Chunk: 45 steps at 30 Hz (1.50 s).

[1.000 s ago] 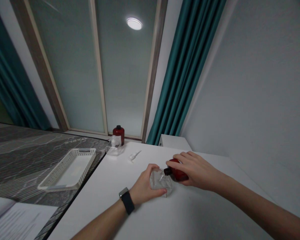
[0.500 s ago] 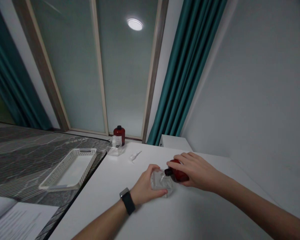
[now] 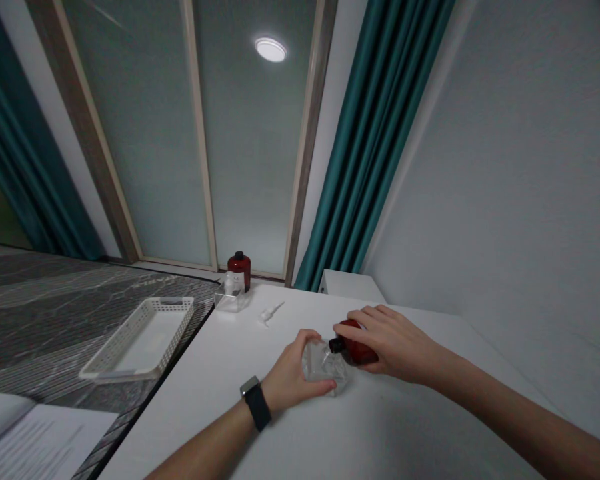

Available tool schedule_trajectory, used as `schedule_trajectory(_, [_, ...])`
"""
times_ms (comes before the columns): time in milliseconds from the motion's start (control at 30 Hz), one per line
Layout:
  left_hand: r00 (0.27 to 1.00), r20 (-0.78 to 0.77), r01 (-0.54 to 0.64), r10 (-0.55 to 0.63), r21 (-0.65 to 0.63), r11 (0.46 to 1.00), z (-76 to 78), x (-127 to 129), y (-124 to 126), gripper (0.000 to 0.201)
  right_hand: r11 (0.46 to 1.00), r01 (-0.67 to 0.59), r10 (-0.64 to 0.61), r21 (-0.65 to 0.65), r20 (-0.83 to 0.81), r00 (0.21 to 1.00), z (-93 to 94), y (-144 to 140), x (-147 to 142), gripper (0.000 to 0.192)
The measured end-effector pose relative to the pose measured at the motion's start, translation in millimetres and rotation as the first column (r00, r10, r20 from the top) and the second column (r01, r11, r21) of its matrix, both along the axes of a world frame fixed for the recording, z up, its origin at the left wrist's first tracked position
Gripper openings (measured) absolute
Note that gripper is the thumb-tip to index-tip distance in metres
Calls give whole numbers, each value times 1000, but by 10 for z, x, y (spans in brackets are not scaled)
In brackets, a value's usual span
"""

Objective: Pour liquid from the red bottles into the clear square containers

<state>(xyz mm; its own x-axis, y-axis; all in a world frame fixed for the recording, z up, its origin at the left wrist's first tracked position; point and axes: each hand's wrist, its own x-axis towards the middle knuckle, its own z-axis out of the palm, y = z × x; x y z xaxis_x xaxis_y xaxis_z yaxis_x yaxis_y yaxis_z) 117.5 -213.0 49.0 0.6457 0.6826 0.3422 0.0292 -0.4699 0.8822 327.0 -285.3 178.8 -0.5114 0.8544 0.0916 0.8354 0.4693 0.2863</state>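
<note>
My left hand (image 3: 300, 377) is closed around a clear, see-through container (image 3: 323, 365) low over the white table. In my right hand (image 3: 387, 337) lies a small red-brown bottle (image 3: 355, 343), tipped on its side. Its black neck points left, at the top of the clear container; whether liquid flows from it I cannot tell. A white pump head (image 3: 270, 313) with a thin nozzle lies on the table beyond my left hand.
At the table's far left corner stand another red-brown bottle (image 3: 239, 269) and a clear box (image 3: 230, 300) with a whitish item in it. A white perforated basket (image 3: 145, 340) and an open book (image 3: 45, 437) lie on the darker surface at left. A white cabinet (image 3: 353, 285) stands behind the table.
</note>
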Motion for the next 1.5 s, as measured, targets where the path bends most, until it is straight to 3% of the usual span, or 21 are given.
schedule_trajectory(633, [999,30,11,-10,-27,1000,-9,13,7,66,999,-28,26,26,70,997,39,4,6,64])
schedule_trajectory(1500, [999,33,11,-9,-51,999,11,13,3,66,997,-53,49,60,60,997,48,19,5,56])
